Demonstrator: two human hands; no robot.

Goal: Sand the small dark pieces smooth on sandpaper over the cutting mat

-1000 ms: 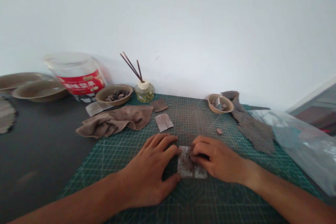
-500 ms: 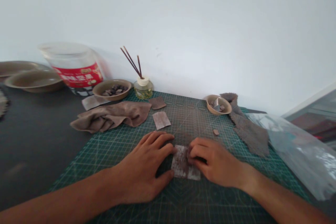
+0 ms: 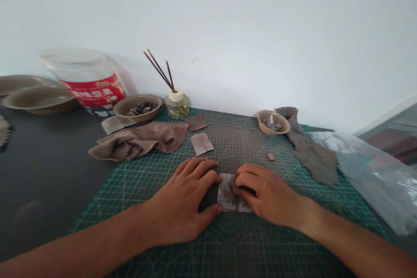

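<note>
A greyish, brown-smudged square sheet [image 3: 227, 192] lies flat on the green cutting mat [image 3: 146, 182]. Its left edge is touched by the thumb and index finger of my left hand [image 3: 187, 200], whose fingers are spread on the mat. My right hand [image 3: 267, 193] is closed in a pinch over the sheet's right part; whatever is between its fingertips is hidden. Beyond my hands lie a pale square piece [image 3: 201, 143] and a browner one [image 3: 196, 122]. A small pinkish chip [image 3: 270, 156] rests beyond my right hand.
Left: crumpled brown cloth [image 3: 143, 139], bowl of dark chips [image 3: 137, 108], large red-labelled jar [image 3: 97, 89], stacked bowls [image 3: 39, 100]. Back: reed diffuser [image 3: 177, 104]. Right: small bowl [image 3: 273, 122], ragged grey cloth [image 3: 314, 158], clear plastic bag [image 3: 378, 178].
The view has shifted slightly, so most things appear a little higher. My right hand stays pinched over the sheet, and my left hand still rests at its left edge.
</note>
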